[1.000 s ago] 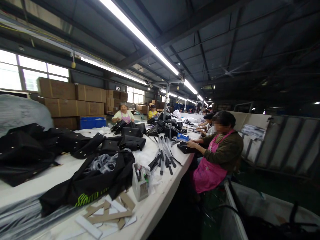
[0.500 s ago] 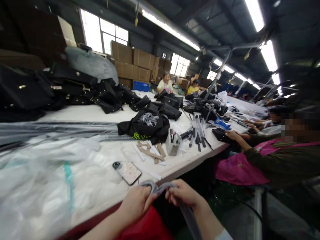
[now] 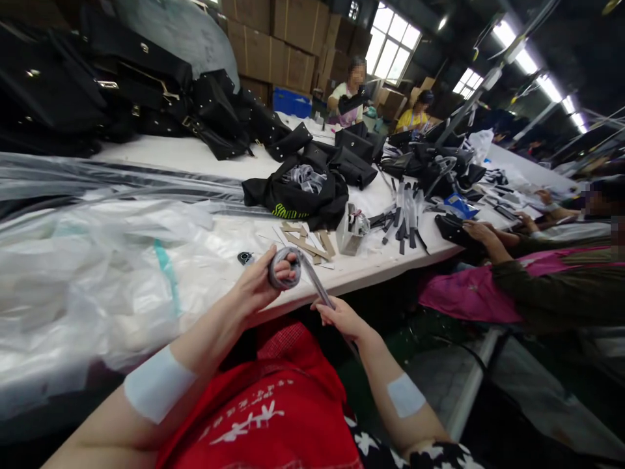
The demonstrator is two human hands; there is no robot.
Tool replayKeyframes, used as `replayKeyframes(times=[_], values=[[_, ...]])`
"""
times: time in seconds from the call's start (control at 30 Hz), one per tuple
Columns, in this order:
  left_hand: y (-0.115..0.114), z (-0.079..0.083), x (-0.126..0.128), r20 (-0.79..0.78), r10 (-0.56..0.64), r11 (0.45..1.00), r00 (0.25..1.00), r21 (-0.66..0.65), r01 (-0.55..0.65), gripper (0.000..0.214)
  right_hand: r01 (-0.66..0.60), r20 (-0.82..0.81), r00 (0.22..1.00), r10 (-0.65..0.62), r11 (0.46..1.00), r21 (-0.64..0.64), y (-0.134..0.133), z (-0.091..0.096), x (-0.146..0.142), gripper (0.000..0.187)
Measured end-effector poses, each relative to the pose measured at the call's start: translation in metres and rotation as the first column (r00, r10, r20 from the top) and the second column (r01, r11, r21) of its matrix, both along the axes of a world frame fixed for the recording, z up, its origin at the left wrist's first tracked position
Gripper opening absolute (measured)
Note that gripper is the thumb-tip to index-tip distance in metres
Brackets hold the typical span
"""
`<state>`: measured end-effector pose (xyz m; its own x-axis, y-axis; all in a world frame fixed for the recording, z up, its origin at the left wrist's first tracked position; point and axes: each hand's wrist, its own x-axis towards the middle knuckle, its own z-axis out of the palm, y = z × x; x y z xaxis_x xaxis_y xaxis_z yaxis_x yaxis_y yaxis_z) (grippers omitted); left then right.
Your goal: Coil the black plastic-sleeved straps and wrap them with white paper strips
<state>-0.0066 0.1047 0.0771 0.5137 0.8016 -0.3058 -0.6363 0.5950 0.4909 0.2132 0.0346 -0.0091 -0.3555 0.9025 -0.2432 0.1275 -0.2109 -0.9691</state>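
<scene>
My left hand (image 3: 258,284) is closed on a coil of grey strap (image 3: 282,283), with several fingers through the ring. From the coil a flat length of the strap (image 3: 316,280) slopes down to my right hand (image 3: 344,319). That hand pinches the strap, and its tail hangs below, partly hidden by the forearm. Both hands are in front of the table edge, above a red apron (image 3: 273,417). Behind my left hand lies a phone (image 3: 245,258), mostly covered, with its camera corner showing.
Cardboard and white strips (image 3: 305,240) lie beyond my hands, beside a small clear container (image 3: 349,231). A black bag (image 3: 293,195) holds more coiled straps. Clear plastic (image 3: 112,280) covers the left of the table; black bags (image 3: 141,78) are heaped behind. Co-workers sit at right, near a pink apron (image 3: 459,293).
The strap between my hands is now a neat ring around my left fingers. My left hand has risen in front of the phone; my right hand has moved lower along the strap. The view tilts down.
</scene>
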Motion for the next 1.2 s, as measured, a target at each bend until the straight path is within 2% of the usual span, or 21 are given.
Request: replayKeyframes(times=[0.07, 0.1, 0.13, 0.17, 0.2, 0.27, 0.33, 0.4, 0.47, 0.53, 0.6, 0.67, 0.73, 0.77, 0.8, 0.83, 0.9, 0.97, 1.03, 1.13, 1.2], values=[[0.012, 0.003, 0.003, -0.039, 0.159, 0.980, 0.987, 0.125, -0.153, 0.048, -0.097, -0.016, 0.995, 0.097, 0.993, -0.059, -0.005, 0.005, -0.011, 0.045], [0.016, 0.001, 0.006, -0.105, 0.258, 0.948, 0.960, 0.217, -0.231, 0.044, -0.157, -0.046, 0.987, 0.153, 0.984, -0.088, -0.007, 0.009, -0.016, 0.045], [0.017, -0.003, 0.009, -0.207, 0.350, 0.902, 0.913, 0.336, -0.270, 0.039, -0.214, -0.097, 0.974, 0.203, 0.971, -0.111, -0.008, 0.015, -0.020, 0.045], [0.017, -0.009, 0.014, -0.333, 0.431, 0.846, 0.839, 0.471, -0.248, 0.033, -0.253, -0.161, 0.959, 0.232, 0.959, -0.126, -0.008, 0.022, -0.024, 0.044], [0.013, -0.016, 0.018, -0.457, 0.491, 0.788, 0.742, 0.596, -0.155, 0.027, -0.265, -0.229, 0.946, 0.230, 0.955, -0.132, -0.007, 0.029, -0.026, 0.042], [0.000, -0.027, 0.025, -0.637, 0.540, 0.665, 0.549, 0.724, 0.186, 0.020, -0.216, -0.349, 0.924, 0.160, 0.968, -0.130, -0.003, 0.042, -0.027, 0.038], [-0.015, -0.033, 0.029, -0.732, 0.540, 0.534, 0.416, 0.680, 0.504, 0.020, -0.149, -0.416, 0.905, 0.082, 0.980, -0.129, 0.002, 0.051, -0.023, 0.036], [-0.025, -0.032, 0.027, -0.778, 0.542, 0.441, 0.317, 0.584, 0.681, 0.023, -0.147, -0.410, 0.908, 0.082, 0.981, -0.130, 0.006, 0.054, -0.016, 0.035], [-0.030, -0.028, 0.023, -0.812, 0.539, 0.428, 0.224, 0.493, 0.758, 0.030, -0.188, -0.289, 0.947, 0.141, 0.972, -0.141, 0.010, 0.052, -0.007, 0.037], [-0.029, -0.024, 0.019, -0.853, 0.487, 0.469, 0.188, 0.438, 0.767, 0.039, -0.220, -0.068, 0.975, 0.213, 0.968, -0.122, 0.015, 0.050, 0.003, 0.040], [-0.026, -0.024, 0.016, -0.914, 0.332, 0.552, 0.235, 0.390, 0.737, 0.047, -0.259, 0.200, 0.946, 0.256, 0.966, -0.013, 0.022, 0.050, 0.014, 0.042], [-0.024, -0.027, 0.013, -0.928, 0.032, 0.651, 0.371, 0.301, 0.697, 0.051, -0.318, 0.436, 0.870, 0.231, 0.938, 0.138, 0.030, 0.051, 0.023, 0.042], [-0.023, -0.030, 0.011, -0.770, -0.300, 0.737, 0.562, 0.187, 0.649, 0.053, -0.343, 0.558, 0.811, 0.176, 0.916, 0.210, 0.034, 0.050, 0.026, 0.048], [-0.021, -0.031, 0.010, -0.636, -0.406, 0.777, 0.656, 0.138, 0.614, 0.054, -0.316, 0.560, 0.815, 0.146, 0.923, 0.218, 0.033, 0.048, 0.023, 0.053], [-0.020, -0.032, 0.010, -0.496, -0.453, 0.818, 0.741, 0.099, 0.567, 0.054, -0.266, 0.521, 0.845, 0.124, 0.942, 0.207, 0.032, 0.044, 0.018, 0.060], [-0.019, -0.032, 0.011, -0.373, -0.452, 0.858, 0.810, 0.067, 0.510, 0.054, -0.196, 0.444, 0.891, 0.097, 0.964, 0.182, 0.029, 0.039, 0.010, 0.066], [-0.016, -0.032, 0.014, -0.191, -0.376, 0.922, 0.907, 0.018, 0.386, 0.056, -0.047, 0.219, 0.975, 0.023, 0.993, 0.104, 0.021, 0.028, -0.013, 0.075], [-0.016, -0.032, 0.019, -0.058, -0.290, 0.957, 0.955, -0.009, 0.290, 0.058, 0.055, 0.017, 0.998, -0.056, 0.998, 0.033, 0.013, 0.018, -0.039, 0.077], [-0.017, -0.032, 0.023, 0.030, -0.219, 0.975, 0.975, -0.016, 0.220, 0.056, 0.136, -0.077, 0.988, -0.135, 0.991, 0.009, 0.010, 0.013, -0.058, 0.076], [-0.020, -0.036, 0.023, 0.013, -0.163, 0.986, 0.987, 0.030, 0.163, 0.049, 0.232, -0.070, 0.970, -0.231, 0.973, 0.000, 0.012, 0.017, -0.064, 0.073], [-0.021, -0.039, 0.017, -0.169, -0.072, 0.987, 0.983, 0.127, 0.094, 0.044, 0.210, 0.007, 0.978, -0.211, 0.977, 0.020, 0.015, 0.025, -0.052, 0.067]])
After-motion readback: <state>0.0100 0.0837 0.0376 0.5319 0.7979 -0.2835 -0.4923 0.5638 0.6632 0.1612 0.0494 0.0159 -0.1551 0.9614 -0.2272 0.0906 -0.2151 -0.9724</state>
